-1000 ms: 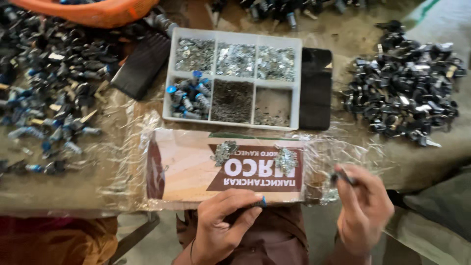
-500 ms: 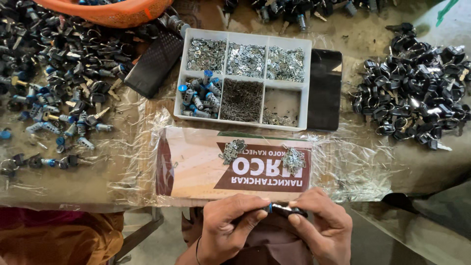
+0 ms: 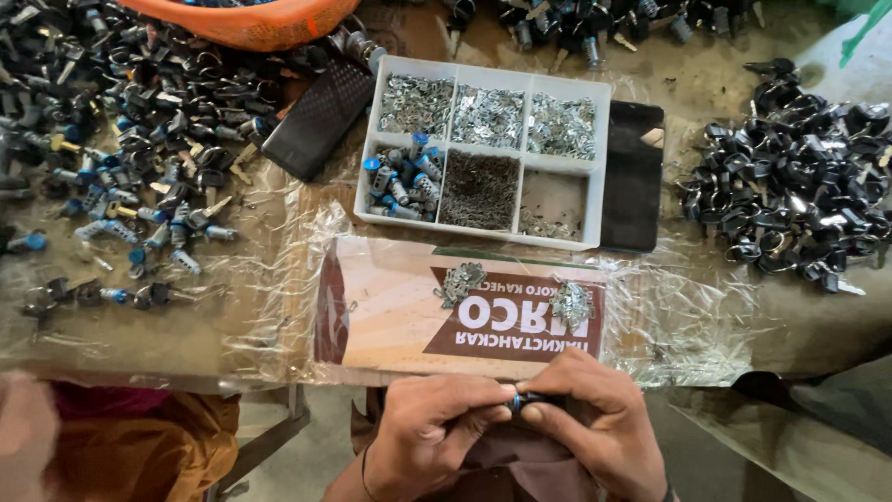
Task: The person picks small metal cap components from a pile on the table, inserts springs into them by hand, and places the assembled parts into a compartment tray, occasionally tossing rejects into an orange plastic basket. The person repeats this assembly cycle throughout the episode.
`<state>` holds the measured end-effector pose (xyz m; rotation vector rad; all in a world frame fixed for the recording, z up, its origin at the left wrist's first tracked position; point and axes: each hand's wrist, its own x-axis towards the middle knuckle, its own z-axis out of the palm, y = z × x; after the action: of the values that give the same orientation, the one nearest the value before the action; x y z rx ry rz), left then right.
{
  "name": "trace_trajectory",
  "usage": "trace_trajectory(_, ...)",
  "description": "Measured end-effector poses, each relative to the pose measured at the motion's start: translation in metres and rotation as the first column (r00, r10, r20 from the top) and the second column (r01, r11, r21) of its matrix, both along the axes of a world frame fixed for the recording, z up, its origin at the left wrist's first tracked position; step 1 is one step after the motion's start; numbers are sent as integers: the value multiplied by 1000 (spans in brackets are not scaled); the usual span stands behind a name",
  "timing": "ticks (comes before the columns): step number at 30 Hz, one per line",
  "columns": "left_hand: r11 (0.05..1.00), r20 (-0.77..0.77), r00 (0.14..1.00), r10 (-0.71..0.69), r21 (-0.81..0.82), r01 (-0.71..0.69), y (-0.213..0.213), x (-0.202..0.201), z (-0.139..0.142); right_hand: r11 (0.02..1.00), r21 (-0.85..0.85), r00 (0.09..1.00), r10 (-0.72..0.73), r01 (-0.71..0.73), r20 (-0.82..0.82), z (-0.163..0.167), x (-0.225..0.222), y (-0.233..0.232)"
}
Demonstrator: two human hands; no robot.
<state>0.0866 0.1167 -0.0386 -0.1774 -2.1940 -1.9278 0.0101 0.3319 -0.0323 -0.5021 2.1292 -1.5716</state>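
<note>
My left hand (image 3: 432, 432) and my right hand (image 3: 595, 423) meet at the table's near edge, fingertips pinched together on a small dark lock cylinder with a blue end (image 3: 522, 402). Just beyond them lies a printed cardboard sheet under clear plastic (image 3: 400, 311), with two little heaps of small metal pieces (image 3: 460, 279) (image 3: 573, 302) on it. Behind that stands a white compartment tray (image 3: 599, 167) holding metal plates, springs and blue-capped cylinders (image 3: 401, 177).
A big pile of lock cylinders with keys (image 3: 121, 121) covers the left of the table, another dark pile (image 3: 804, 186) the right. An orange basin (image 3: 246, 19) is at the back left. A black case (image 3: 321, 116) and a dark phone (image 3: 634, 172) flank the tray.
My right hand came in from the right with a small part and joined my left hand; both now pinch the cylinder together. The view also shifted slightly.
</note>
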Motion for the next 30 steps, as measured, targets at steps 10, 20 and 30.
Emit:
trace_trajectory(10, 997, 23, 999, 46, 61, -47, -3, 7, -15, 988, -132, 976, -106, 81, -189, 0, 8, -17)
trace_trajectory(20, 953, -316, 930, 190, -170, -253, -22, 3, -29, 873, -229, 885, 459, -431, 83, 18, -92, -8)
trace_trajectory(30, 912, -285, 898, 335, -141, -385, -58, 13, -79, 807, -552, 963, -268, 211, -23, 42, -116, -20)
